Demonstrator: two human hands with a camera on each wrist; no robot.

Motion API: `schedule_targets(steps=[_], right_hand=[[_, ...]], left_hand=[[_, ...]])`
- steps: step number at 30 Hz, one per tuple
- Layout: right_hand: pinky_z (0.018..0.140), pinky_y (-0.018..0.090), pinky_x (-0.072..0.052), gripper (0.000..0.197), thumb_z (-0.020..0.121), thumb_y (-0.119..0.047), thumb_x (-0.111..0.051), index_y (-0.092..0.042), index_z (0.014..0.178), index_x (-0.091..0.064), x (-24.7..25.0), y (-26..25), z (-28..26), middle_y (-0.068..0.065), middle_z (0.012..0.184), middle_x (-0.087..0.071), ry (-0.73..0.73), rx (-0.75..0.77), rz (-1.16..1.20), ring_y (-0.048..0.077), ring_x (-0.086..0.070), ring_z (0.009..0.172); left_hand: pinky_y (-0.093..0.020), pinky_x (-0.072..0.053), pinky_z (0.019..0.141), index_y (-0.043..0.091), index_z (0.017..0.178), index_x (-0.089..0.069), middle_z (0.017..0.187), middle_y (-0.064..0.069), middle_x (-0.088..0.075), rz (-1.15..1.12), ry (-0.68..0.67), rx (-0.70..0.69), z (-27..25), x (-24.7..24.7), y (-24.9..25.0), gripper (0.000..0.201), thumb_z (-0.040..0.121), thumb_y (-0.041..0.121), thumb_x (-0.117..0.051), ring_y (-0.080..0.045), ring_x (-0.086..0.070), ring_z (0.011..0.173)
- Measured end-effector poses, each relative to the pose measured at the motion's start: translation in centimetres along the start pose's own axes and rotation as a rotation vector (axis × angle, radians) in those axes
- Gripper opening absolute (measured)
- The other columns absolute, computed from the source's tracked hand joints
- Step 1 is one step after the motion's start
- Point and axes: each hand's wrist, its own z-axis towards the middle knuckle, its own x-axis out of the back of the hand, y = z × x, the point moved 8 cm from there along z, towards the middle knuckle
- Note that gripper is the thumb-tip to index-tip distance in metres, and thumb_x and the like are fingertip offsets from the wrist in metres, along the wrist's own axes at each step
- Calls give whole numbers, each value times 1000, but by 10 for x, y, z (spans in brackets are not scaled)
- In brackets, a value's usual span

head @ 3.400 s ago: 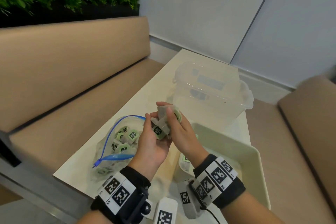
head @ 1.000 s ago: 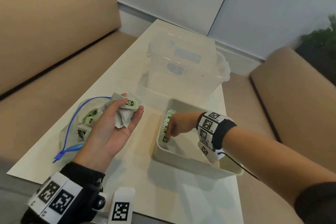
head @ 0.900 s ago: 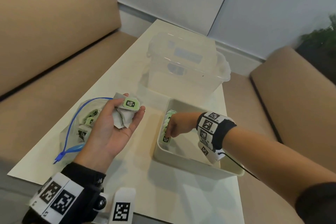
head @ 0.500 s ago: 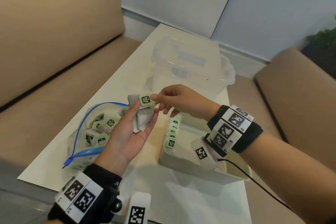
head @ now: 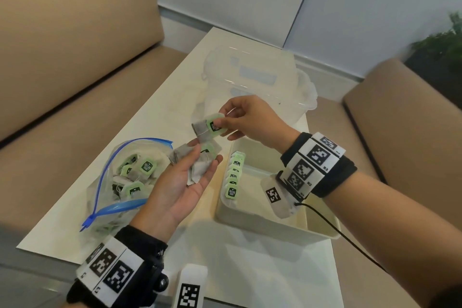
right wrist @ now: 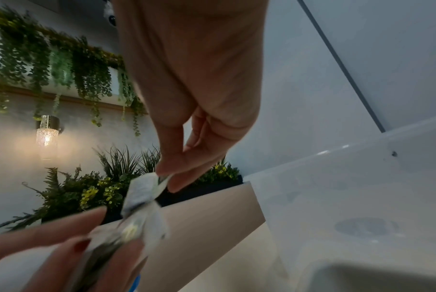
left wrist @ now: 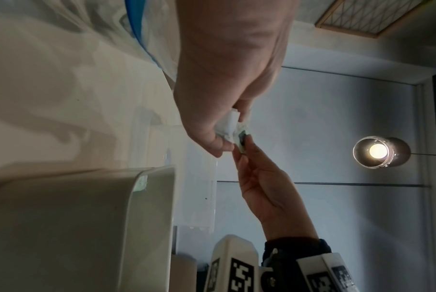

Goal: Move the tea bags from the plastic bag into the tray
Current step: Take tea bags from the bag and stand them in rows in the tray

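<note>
My left hand [head: 203, 152] lies palm up between bag and tray, thumb curled over a small pile of grey tea bags [head: 200, 170]. Just above it my right hand [head: 220, 120] pinches one tea bag [head: 207, 127] by its green tag; in the right wrist view that tea bag [right wrist: 142, 189] hangs from thumb and finger. The open zip plastic bag [head: 107, 197] with several tea bags lies on the table to the left. The cream tray [head: 262, 222] stands to the right, with a row of tea bags [head: 233, 175] upright along its left wall.
A clear plastic container [head: 257, 82] stands on the table behind the tray. Beige bench seats [head: 75, 70] run along the left and right sides of the narrow table [head: 250, 270]. A wrist-camera cable [head: 345, 237] trails over the tray's right rim.
My right hand left the row in the tray, came over to the left palm and pinched a tea bag by its tag. It now holds that bag lifted just clear of the pile.
</note>
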Motion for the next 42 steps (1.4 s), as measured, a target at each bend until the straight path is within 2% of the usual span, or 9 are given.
schedule_targets(steps=[7, 13, 17, 22, 26, 28, 34, 37, 42], right_hand=[[44, 17, -49, 9, 80, -19, -73, -12, 76, -68, 35, -17, -4, 6, 65, -70, 79, 160, -616, 9, -58, 45], [52, 6, -46, 7, 81, -12, -69, -14, 88, -70, 13, 48, -8, -5, 69, -69, -278, -74, -726, -8, -54, 42], [62, 6, -50, 21, 83, -7, -68, -6, 104, -68, -22, 106, -20, -6, 77, -68, -563, -294, -572, -3, -63, 53], [59, 10, -52, 24, 80, -3, -70, 0, 103, -68, -57, 144, -21, -12, 54, -65, -716, -425, -514, 1, -63, 50], [54, 10, -51, 24, 82, -7, -70, 0, 105, -68, -67, 153, -9, -11, 44, -61, -719, -421, -604, -1, -58, 42], [53, 9, -51, 26, 82, -9, -70, 1, 105, -68, -69, 154, -3, -3, 58, -66, -712, -406, -650, 7, -61, 52], [84, 22, -51, 27, 83, -21, -68, -3, 104, -70, -70, 155, 3, 11, 99, -73, -704, -342, -797, 8, -58, 59], [89, 24, -51, 29, 83, -26, -68, -3, 101, -72, -69, 151, 3, 10, 98, -73, -687, -301, -863, 7, -57, 58], [79, 23, -54, 27, 85, -28, -67, -1, 85, -72, -35, 106, 9, 5, 79, -74, -525, -212, -918, 10, -62, 57]], left_hand=[[-24, -59, 64, 13, 97, -65, 107, -12, -66, 14, 51, -91, 2, 14, 22, 13, 92, 10, -54, -27, -72, 77], [-22, -57, 63, 14, 101, -65, 112, -12, -64, 26, 47, -127, 1, 10, 33, 14, 93, 13, -53, -26, -72, 81], [-23, -58, 68, 14, 99, -65, 104, -10, -67, 30, 44, -134, 2, 8, 32, 14, 93, 13, -52, -26, -73, 80], [-22, -58, 65, 14, 100, -65, 118, -10, -62, 29, 47, -120, 4, 8, 28, 14, 93, 14, -53, -27, -72, 86], [-22, -57, 63, 14, 99, -65, 118, -10, -63, 35, 49, -104, 7, 9, 26, 14, 92, 15, -53, -27, -72, 87], [-22, -57, 62, 14, 99, -65, 118, -10, -64, 42, 56, -106, 7, 11, 26, 14, 91, 14, -53, -27, -71, 89], [-23, -57, 60, 13, 101, -64, 117, -12, -63, 34, 61, -103, 8, 9, 26, 15, 91, 13, -53, -29, -70, 92], [-24, -59, 65, 13, 100, -64, 115, -10, -64, 45, 37, -98, 8, 4, 25, 15, 88, 15, -55, -29, -72, 86], [-31, -58, 75, 10, 95, -67, 113, -14, -67, 13, 18, -47, 4, -1, 24, 29, 75, 31, -63, -35, -69, 93]])
